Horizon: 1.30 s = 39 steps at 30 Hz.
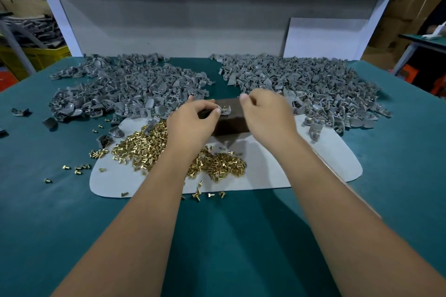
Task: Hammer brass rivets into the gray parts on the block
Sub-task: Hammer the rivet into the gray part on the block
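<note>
Crosswise, dark block (230, 123), long axis left-right, between hands (193, 123).

Materials and surface finishes at the riveting bench.

The rivets (144, 149) were bright yellow metal — brass in look, polished and glinting. The gray parts (135, 89) appeared to be moulded plastic, smooth with a faint satin sheen on their curved faces. The block (231, 123) was dark brown and dull — its material could not be told. The table cover (217, 236) was matt teal, cloth-like; the pale sheet (277, 166) looked like flat, matt card.
</note>
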Available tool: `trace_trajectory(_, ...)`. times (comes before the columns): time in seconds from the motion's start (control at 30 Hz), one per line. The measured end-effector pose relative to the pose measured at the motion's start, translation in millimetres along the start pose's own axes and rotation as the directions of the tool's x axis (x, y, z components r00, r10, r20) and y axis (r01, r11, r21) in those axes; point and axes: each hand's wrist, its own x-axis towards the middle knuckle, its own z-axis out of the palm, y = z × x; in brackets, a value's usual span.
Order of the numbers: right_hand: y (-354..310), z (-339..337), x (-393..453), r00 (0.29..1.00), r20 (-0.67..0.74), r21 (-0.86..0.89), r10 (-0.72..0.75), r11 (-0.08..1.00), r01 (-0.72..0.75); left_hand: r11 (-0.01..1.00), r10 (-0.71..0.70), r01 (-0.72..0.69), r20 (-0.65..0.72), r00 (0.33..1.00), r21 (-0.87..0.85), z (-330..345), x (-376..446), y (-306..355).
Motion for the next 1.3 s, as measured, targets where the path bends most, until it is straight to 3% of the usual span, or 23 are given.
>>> trace_trajectory(0.13, -11.5, 21.5, 7.1, 0.998, 0.029, -0.173, -0.054, 0.983, 0.058, 0.994, 0.062, -0.062, -0.007, 0.998, 0.09, -0.1, 1.6, -1.9)
trace_trajectory(0.3, -10.3, 36.5, 7.3, 0.994, -0.051, -0.238, -0.098, 0.968, 0.083, 0.986, 0.11, -0.103, -0.05, 0.993, 0.127, 0.9, 2.5, -1.0)
trace_trajectory(0.53, -17.3, 45.7, 4.4, 0.987, -0.125, -0.323, -0.101, 0.945, 0.056, 0.99, 0.07, -0.065, -0.033, 0.997, 0.128, -0.6, 6.5, -1.8)
trace_trajectory(0.83, -16.5, 52.4, 5.0, 0.977, -0.173, -0.348, -0.124, 0.936, 0.057, 0.98, 0.08, -0.07, -0.048, 0.996, 0.186, 0.3, 5.7, -0.1)
trace_trajectory(1.03, -18.2, 52.0, 7.1, 0.987, -0.14, -0.322, -0.082, 0.946, 0.033, 0.978, 0.079, -0.07, -0.042, 0.996, 0.196, -1.2, 4.7, 0.9)
trace_trajectory(1.3, -9.7, 47.4, 1.7, 0.983, -0.121, -0.295, -0.136, 0.951, 0.095, 0.974, 0.095, -0.08, -0.058, 0.994, 0.213, -1.5, 3.4, 1.9)
